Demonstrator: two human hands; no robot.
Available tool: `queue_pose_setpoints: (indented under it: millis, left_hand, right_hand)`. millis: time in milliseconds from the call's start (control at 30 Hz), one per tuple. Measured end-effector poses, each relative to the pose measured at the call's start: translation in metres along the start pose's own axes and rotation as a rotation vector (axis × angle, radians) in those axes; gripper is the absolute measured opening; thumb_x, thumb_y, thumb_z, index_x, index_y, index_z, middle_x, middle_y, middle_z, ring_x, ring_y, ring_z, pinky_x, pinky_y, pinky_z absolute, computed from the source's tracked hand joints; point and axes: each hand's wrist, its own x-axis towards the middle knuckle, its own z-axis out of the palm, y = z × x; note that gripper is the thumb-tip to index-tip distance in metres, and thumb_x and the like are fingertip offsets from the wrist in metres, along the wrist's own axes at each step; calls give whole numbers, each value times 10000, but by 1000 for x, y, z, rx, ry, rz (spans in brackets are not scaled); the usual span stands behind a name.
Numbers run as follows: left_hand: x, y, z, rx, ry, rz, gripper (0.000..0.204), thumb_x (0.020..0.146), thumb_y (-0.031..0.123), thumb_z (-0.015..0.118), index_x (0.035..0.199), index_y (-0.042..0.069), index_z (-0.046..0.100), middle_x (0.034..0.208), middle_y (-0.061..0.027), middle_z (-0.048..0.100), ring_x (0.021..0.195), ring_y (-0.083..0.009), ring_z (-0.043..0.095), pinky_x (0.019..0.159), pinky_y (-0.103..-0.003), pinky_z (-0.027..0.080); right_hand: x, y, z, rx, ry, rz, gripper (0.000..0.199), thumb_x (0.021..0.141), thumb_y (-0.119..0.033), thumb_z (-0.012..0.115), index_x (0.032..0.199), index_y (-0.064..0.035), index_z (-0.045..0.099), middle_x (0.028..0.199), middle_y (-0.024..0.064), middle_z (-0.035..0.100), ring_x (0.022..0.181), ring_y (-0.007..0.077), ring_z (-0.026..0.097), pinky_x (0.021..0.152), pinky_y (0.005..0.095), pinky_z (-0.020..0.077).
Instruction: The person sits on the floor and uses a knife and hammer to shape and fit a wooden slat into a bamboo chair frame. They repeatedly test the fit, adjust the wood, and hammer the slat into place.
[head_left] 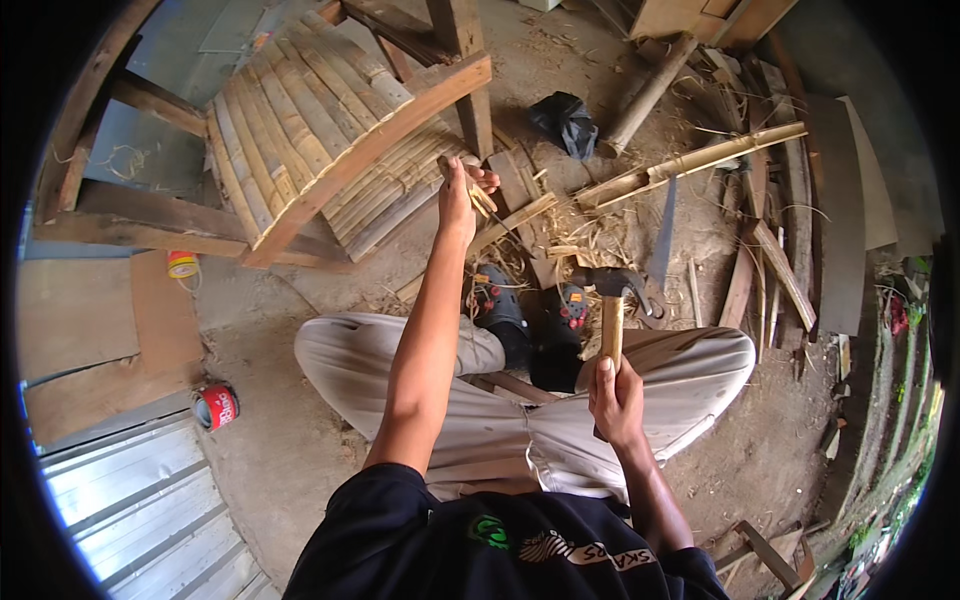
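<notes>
My right hand [617,400] is wrapped round the wooden handle of a hammer [613,325], which stands upright over my right knee with its dark metal head at the top. My left arm reaches forward. At its end, my left hand [458,205] is closed on a short piece of split bamboo [483,202], partly hidden by the fingers. Just beyond and left of that hand is a wooden frame [375,155] with bamboo slats [290,120]. A handsaw [664,235] lies beyond the hammer, apart from it.
Bamboo shavings [570,235] and a split bamboo length [690,165] lie ahead, near a black plastic bag [565,122]. Boards and poles [755,230] are piled at the right. On the left are a red can [215,407], cardboard [80,320] and corrugated metal sheet [150,510].
</notes>
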Motion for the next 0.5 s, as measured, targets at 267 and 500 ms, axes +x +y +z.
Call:
queue_pose_setpoints:
  millis: [267,500]
  left_hand:
    - [-35,10,2,-189,12,120,590,880,692,506,781,114,448,547,-23,405,521,-163,446,572,-309,398]
    - [-56,21,6,-280,5,193,514,878,605,532,792,107,441,501,-16,396,456,-149,424,481,-289,358]
  right_hand:
    - [-25,30,22,134,-68,131,346,1050,-378,430,869,-85,461,613,-43,422,459,33,366,407,208,318]
    - [-18,32,17,-29,-4,131,447,1038,-397,454,815,-15,517,598,22,478,566,104,458,525,309,398]
